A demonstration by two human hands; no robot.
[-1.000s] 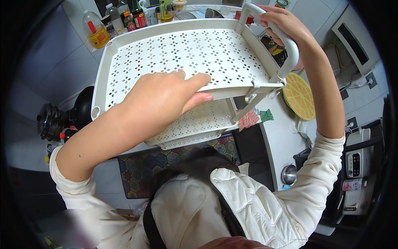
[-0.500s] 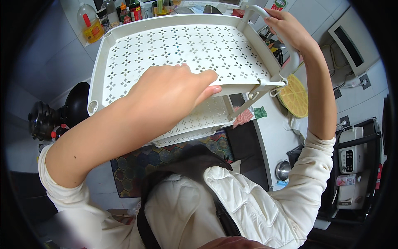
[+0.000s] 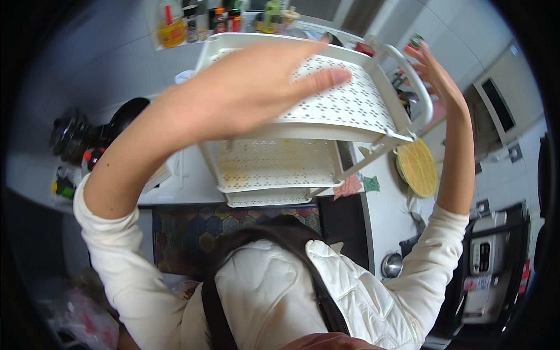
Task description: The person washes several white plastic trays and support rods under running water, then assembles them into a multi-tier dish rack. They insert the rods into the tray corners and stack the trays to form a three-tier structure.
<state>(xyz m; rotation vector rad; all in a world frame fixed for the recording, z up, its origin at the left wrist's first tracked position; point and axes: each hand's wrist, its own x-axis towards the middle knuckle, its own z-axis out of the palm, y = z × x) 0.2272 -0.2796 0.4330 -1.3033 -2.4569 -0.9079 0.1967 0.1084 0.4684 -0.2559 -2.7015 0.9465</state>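
Note:
A white tiered rack with perforated trays stands in front of me; its top tray (image 3: pixel 356 96) has diamond-shaped holes and a raised rim. Over the left part of that tray hovers my left hand (image 3: pixel 262 84), open, thumb stretched out and holding nothing; motion blurs it, and it hides part of the tray. My right hand (image 3: pixel 437 76) is open beside the curved grey-white handle (image 3: pixel 426 96) at the tray's right end, fingers spread and apart from it. Beneath, the middle tray (image 3: pixel 280 166) shows yellowish stains, and a lower tray (image 3: pixel 268 198) shows partly.
Bottles, among them an oil bottle (image 3: pixel 171 32), line the ledge behind the rack. A round yellow woven mat (image 3: pixel 417 168) and a metal bowl (image 3: pixel 392 265) are on the right counter (image 3: pixel 382 216). Dark pots (image 3: pixel 73 137) sit at left. A hexagon-patterned mat (image 3: pixel 186 233) lies below.
My right hand has let go of the handle and opened. My left hand has lifted off the tray's near edge and moved up and forward. The rack appears lower and further right.

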